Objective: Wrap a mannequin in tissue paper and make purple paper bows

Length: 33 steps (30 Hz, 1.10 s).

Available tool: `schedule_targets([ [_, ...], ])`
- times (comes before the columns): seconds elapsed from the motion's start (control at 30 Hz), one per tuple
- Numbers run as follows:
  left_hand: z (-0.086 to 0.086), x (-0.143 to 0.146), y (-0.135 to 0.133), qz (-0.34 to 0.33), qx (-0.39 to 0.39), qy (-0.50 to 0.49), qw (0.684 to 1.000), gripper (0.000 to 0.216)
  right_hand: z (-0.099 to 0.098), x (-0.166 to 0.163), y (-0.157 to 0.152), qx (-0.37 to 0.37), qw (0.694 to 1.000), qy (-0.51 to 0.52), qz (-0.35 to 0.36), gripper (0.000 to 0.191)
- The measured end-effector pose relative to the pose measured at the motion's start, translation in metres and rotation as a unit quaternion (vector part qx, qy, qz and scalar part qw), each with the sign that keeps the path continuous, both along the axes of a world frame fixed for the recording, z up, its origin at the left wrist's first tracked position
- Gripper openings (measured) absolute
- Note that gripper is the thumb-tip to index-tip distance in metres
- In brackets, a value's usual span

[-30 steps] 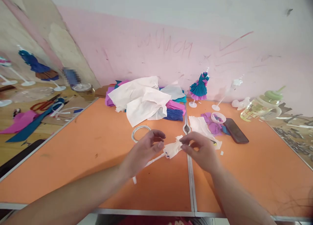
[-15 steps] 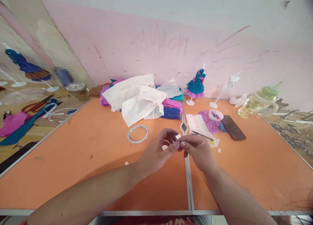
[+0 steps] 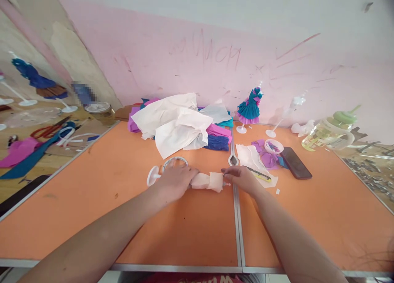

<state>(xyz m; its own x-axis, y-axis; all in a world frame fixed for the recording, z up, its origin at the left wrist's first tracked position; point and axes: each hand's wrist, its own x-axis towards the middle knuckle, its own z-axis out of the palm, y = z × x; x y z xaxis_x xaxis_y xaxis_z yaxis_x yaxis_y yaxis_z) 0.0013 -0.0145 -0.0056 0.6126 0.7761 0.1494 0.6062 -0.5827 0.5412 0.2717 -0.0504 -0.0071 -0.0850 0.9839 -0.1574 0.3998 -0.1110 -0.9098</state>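
A miniature mannequin [image 3: 153, 176] lies on its side over the orange table, its white round base pointing left. White crepe paper [image 3: 201, 180] wraps its body, and the beaded top end sticks out on the right. My left hand [image 3: 177, 180] is closed around the mannequin's lower part, beside the paper. At the neck end my right hand [image 3: 241, 178] has its thumb and fingertips pinched together at the paper's edge; what they hold, if anything, is too small to name. Just behind my left hand sits a roll of tape [image 3: 175, 159], partly hidden.
Behind lies a pile of white and coloured crepe paper [image 3: 181, 127]. A mannequin in a teal dress [image 3: 249, 106] and a white one [image 3: 289, 110] stand by the wall. On the right are a cutter [image 3: 260, 175], a phone [image 3: 296, 163] and a green-lidded bottle [image 3: 329, 129].
My hands were together, fingertips pinching something small. Now they are apart: the left has moved left and grips the paper-wrapped mannequin, which has come into clear view; the right is at its neck end.
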Motion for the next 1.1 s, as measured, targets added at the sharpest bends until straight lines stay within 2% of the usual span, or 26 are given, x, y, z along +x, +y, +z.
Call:
schedule_targets([
  [0.1, 0.010, -0.002, -0.001, -0.028, 0.014, 0.029, 0.999, 0.059, 0.007, -0.007, -0.008, -0.016, 0.999, 0.018, 0.043, 0.022],
  [0.13, 0.013, 0.000, -0.002, -0.051, 0.016, 0.037, 0.998, 0.069, 0.009, -0.009, -0.010, -0.017, 0.999, 0.019, 0.046, 0.020],
  [0.17, 0.016, 0.004, -0.004, -0.068, 0.011, 0.037, 0.997, 0.070, 0.010, -0.009, -0.011, -0.016, 0.999, 0.015, 0.045, 0.019],
  [0.3, 0.017, 0.024, -0.003, -0.051, -0.039, 0.025, 0.998, 0.050, 0.007, -0.011, -0.011, -0.012, 0.999, -0.014, 0.041, 0.016],
  [0.47, -0.001, 0.034, 0.005, -0.047, -0.060, -0.019, 0.997, 0.027, 0.004, -0.014, -0.010, 0.003, 0.999, -0.048, 0.012, 0.016],
  [0.53, -0.008, 0.034, 0.006, -0.031, -0.064, -0.034, 0.997, 0.031, 0.008, -0.016, -0.011, 0.024, 0.998, -0.056, 0.013, 0.014],
  [0.67, -0.015, 0.035, 0.007, -0.042, -0.063, -0.041, 0.996, 0.056, 0.020, -0.017, -0.016, 0.078, 0.995, -0.033, 0.058, 0.011],
  [0.77, -0.017, 0.037, 0.009, -0.050, -0.073, -0.045, 0.995, 0.052, 0.022, -0.014, -0.016, 0.091, 0.992, -0.015, 0.089, 0.010],
  [0.83, -0.018, 0.038, 0.011, -0.049, -0.078, -0.052, 0.994, 0.043, 0.020, -0.011, -0.013, 0.091, 0.992, -0.013, 0.083, 0.010],
  [0.97, -0.019, 0.039, 0.014, -0.069, -0.035, -0.057, 0.995, 0.012, 0.007, -0.002, -0.002, 0.070, 0.996, -0.054, 0.009, 0.010],
  [1.1, -0.016, 0.040, 0.011, -0.114, 0.022, -0.050, 0.992, 0.004, -0.005, 0.004, 0.005, 0.042, 0.993, -0.105, 0.014, 0.014],
])
